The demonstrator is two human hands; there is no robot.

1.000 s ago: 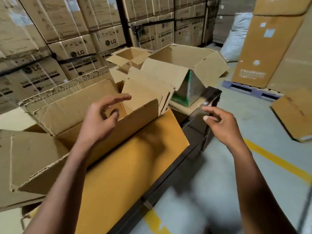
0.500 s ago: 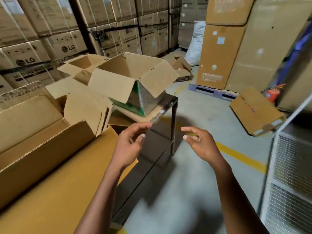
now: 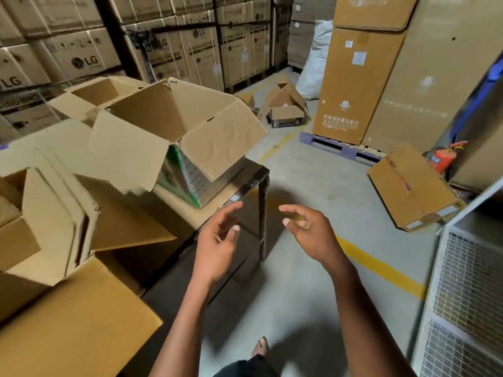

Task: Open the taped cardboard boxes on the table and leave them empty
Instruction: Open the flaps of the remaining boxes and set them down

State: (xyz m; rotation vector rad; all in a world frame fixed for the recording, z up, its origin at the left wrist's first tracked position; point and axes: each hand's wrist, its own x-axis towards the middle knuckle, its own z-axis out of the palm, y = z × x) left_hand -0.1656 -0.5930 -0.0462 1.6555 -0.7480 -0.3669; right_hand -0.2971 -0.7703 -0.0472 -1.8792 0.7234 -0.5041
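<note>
Several opened cardboard boxes stand on the dark table [image 3: 254, 176]. The box with green printed sides [image 3: 179, 137] has its flaps spread wide near the table's right end. Behind it is another open box [image 3: 95, 91], and a large open box [image 3: 40, 213] lies at the left. My left hand [image 3: 217, 240] hovers off the table's near edge with fingers relaxed, holding nothing. My right hand [image 3: 307, 232] floats beside it over the floor, fingers loosely bent, also holding nothing. Both hands are apart from every box.
A closed, taped box [image 3: 413, 189] leans on the floor at right by a red fire extinguisher [image 3: 443, 157]. An open box [image 3: 285, 107] lies on the floor further back. Tall cartons on a pallet [image 3: 340, 148] and a wire cage [image 3: 462, 295] line the right side.
My view has swung right, away from the large box. Both hands drew back from that box and now hang together beyond the table's edge.
</note>
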